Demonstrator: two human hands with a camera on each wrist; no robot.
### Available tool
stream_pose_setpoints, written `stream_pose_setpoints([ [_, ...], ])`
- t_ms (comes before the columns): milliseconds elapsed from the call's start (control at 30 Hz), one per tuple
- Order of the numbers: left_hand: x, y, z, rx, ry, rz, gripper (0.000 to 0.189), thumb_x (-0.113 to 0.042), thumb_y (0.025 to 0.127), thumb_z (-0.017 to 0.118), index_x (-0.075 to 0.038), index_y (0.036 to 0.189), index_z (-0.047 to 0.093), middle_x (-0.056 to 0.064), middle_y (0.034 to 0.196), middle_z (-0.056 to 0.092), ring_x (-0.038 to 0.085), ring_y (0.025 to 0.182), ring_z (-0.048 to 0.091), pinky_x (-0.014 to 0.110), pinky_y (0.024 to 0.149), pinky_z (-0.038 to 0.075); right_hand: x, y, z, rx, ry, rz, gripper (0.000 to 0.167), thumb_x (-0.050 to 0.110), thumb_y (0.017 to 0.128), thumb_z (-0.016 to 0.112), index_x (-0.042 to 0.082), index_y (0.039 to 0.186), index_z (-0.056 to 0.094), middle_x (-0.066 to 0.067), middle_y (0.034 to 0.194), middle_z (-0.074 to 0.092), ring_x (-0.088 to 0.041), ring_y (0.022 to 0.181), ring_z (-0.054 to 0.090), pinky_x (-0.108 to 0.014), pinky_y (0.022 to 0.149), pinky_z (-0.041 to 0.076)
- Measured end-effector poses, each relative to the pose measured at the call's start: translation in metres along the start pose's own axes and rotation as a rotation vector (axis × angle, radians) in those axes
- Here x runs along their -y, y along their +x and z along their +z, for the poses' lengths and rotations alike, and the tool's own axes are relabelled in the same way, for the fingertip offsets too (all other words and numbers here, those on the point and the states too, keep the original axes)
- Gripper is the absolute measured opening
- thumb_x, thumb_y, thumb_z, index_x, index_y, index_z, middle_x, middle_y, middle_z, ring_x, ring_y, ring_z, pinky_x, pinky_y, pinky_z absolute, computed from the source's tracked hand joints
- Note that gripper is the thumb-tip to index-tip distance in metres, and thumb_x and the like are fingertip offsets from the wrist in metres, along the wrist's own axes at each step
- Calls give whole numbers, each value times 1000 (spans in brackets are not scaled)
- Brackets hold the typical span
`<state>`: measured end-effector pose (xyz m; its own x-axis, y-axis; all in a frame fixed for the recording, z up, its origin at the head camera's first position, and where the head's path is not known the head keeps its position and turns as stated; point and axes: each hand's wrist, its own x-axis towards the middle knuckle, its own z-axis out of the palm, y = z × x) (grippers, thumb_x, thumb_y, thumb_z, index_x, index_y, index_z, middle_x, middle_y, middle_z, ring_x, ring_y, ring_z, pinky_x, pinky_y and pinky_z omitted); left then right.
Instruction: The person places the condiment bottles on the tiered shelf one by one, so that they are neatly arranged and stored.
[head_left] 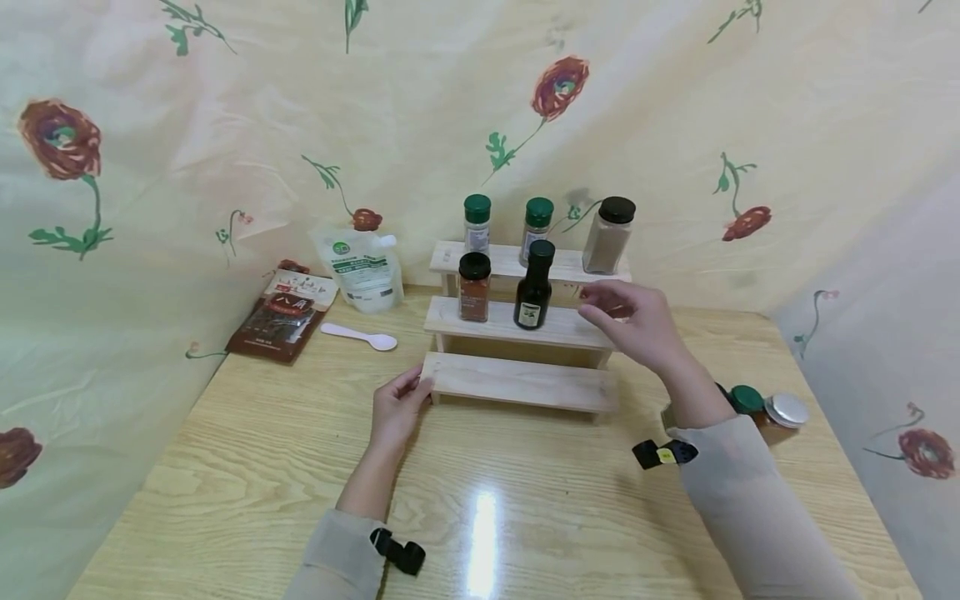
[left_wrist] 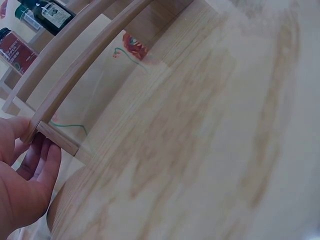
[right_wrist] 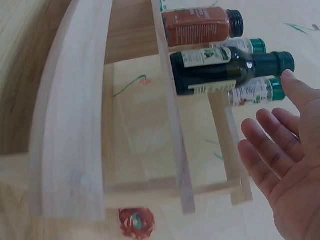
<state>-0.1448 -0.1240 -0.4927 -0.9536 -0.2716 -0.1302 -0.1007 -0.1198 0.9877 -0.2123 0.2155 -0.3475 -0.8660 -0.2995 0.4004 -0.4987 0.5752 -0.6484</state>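
Note:
A three-step wooden rack [head_left: 525, 381] stands on the table. My left hand [head_left: 397, 408] grips the left end of its lowest step, thumb above and fingers curled under the board, as the left wrist view shows. My right hand [head_left: 633, 325] is beside the right part of the middle step, fingers relaxed and nothing in them. To its left on that step stand a dark sauce bottle [head_left: 533, 292] with a black cap and a jar of red-brown spice [head_left: 474, 292]. Two green-capped shakers [head_left: 477, 223] and a tall black-lidded jar [head_left: 609, 237] line the top step.
Left of the rack, a white spouted pouch [head_left: 365, 271] and a brown packet [head_left: 285, 312] lean by the wall, with a pale spoon [head_left: 360, 337] in front. Several jars, one silver-lidded [head_left: 786, 411], stand at the right, partly behind my right forearm. A flowered cloth hangs behind.

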Motion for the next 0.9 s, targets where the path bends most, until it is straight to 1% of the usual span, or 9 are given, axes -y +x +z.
stream_pose_setpoints([
  [200,-2,-1,0,3,-3,-6,38,-5,93,73,5,129,65,7,100,67,5,85,63,21,78,61,-14,-15,-9,4,-31,5,24,17,96,73,6,117,71,-9,102,72,-5,84,65,-11,71,53],
  [433,-1,0,1,-6,5,1,36,-5,93,74,4,127,67,9,102,69,6,87,63,20,78,60,-23,-30,-21,-6,-58,21,27,15,96,72,5,121,70,-10,98,73,-2,83,63,-10,70,53],
  [667,0,-1,2,-23,-8,11,35,-3,92,73,6,126,67,12,103,69,7,85,65,20,77,60,-34,-42,-27,-10,-76,0,26,10,94,73,-1,117,71,-13,95,73,2,81,62,-6,72,51],
  [767,-1,-2,2,-32,-4,14,35,-3,92,73,6,125,67,12,102,68,6,84,64,19,77,60,-38,-48,-32,-12,-80,21,27,12,95,73,0,118,71,-13,98,73,3,83,62,-6,74,51],
  [900,-1,-3,3,-33,-3,20,35,-3,92,73,7,125,67,11,102,68,5,83,64,18,77,60,-41,-56,-42,-11,-102,74,28,16,95,74,3,119,71,-12,100,74,5,84,62,-5,74,50],
])
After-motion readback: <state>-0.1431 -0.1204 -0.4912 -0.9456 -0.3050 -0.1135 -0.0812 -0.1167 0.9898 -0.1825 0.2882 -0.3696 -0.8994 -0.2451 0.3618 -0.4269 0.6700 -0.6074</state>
